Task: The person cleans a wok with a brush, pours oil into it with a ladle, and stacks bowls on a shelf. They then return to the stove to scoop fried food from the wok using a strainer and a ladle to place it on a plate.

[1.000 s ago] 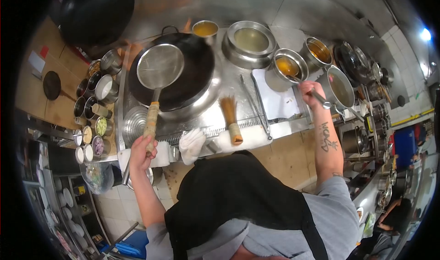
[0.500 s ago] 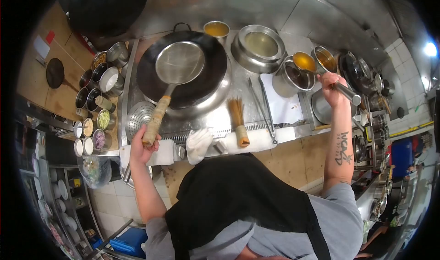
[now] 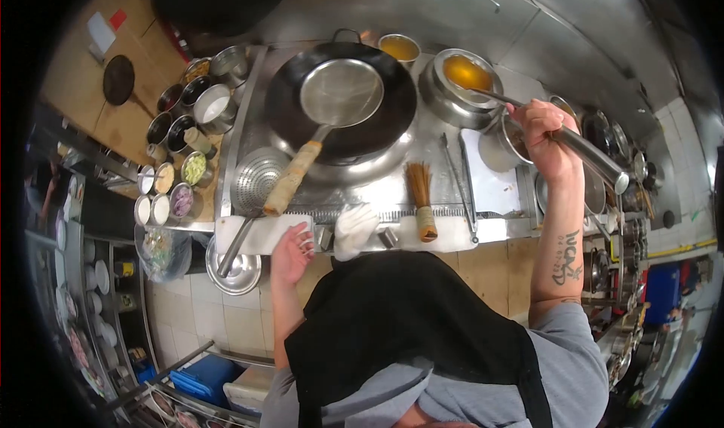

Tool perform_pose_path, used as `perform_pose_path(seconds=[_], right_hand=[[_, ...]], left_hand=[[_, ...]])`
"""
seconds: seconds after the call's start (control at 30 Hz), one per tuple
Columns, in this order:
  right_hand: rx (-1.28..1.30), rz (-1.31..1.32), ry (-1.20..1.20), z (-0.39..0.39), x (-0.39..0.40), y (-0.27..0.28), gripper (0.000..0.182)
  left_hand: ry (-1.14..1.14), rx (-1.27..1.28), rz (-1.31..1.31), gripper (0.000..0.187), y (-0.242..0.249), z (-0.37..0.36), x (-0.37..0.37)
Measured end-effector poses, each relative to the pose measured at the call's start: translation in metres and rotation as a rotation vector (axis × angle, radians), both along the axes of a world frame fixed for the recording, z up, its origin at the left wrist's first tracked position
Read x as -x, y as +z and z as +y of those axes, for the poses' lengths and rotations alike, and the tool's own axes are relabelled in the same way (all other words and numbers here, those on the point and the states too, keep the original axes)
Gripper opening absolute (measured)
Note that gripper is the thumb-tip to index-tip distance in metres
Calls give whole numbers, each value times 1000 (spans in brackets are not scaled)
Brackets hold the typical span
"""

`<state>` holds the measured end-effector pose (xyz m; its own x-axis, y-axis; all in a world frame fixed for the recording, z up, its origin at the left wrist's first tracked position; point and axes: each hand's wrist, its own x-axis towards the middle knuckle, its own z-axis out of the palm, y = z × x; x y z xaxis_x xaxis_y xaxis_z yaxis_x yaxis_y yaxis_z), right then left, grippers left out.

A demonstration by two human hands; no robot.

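My right hand (image 3: 544, 138) is wrapped round the long handle of a metal ladle (image 3: 466, 72). Golden liquid fills the ladle's bowl, which is above a wide metal pot (image 3: 452, 107). Away from any handle, my left hand (image 3: 292, 254) has its fingers spread at the counter's front edge, near a folded white cloth (image 3: 256, 236). A fine-mesh strainer (image 3: 342, 92) lies across the black wok (image 3: 392, 130), its wrapped handle pointing toward my left hand. Beside it is a perforated skimmer (image 3: 259, 183), its handle overhanging the edge.
A bamboo brush (image 3: 421, 202), crumpled white cloth (image 3: 356, 230) and tongs (image 3: 458, 187) lie along the front. Another pot (image 3: 501, 145) stands under my right forearm side. Containers of chopped ingredients (image 3: 194, 169) crowd the left. A metal bowl (image 3: 245, 281) sits below the counter edge.
My left hand has let go of the strainer's handle and moved right, opening. My right hand has carried the filled ladle left, from over the dark-liquid pot to above the wide pot. The view has shifted.
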<state>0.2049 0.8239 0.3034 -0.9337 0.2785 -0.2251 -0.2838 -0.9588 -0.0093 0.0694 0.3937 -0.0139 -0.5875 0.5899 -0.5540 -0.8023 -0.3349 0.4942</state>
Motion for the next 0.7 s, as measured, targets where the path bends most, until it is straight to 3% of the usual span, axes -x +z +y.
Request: perform_pose_path(seconds=[0.2,0.37,0.47,0.5,0.53,0.57,0.67,0.7], right_hand=[[-34,-23,222,-37,52,-32,31],[-92,-75,449,-49,94,-105,18],[-417,-284,610,-68,102,-145,9],[-787,-414,581,-74,101,-156,13],[-1156,-543,534,-85,98,-162,22],[-1301,-649,469,-97,93,-167,31],[-2066,-635,125,-84,80,-219,45],[-2030,-606,57,-76,75,-228,49]], left_hand=[[-88,119,41,34,6,10,-28],[-106,268,184,32,11,6,-43],[-154,317,224,32,7,2,-52],[-173,318,235,33,6,2,-54],[-206,375,282,34,4,4,-56],[-241,430,329,35,2,8,-58],[-391,525,506,39,10,26,-67],[-443,543,574,40,13,33,-67]])
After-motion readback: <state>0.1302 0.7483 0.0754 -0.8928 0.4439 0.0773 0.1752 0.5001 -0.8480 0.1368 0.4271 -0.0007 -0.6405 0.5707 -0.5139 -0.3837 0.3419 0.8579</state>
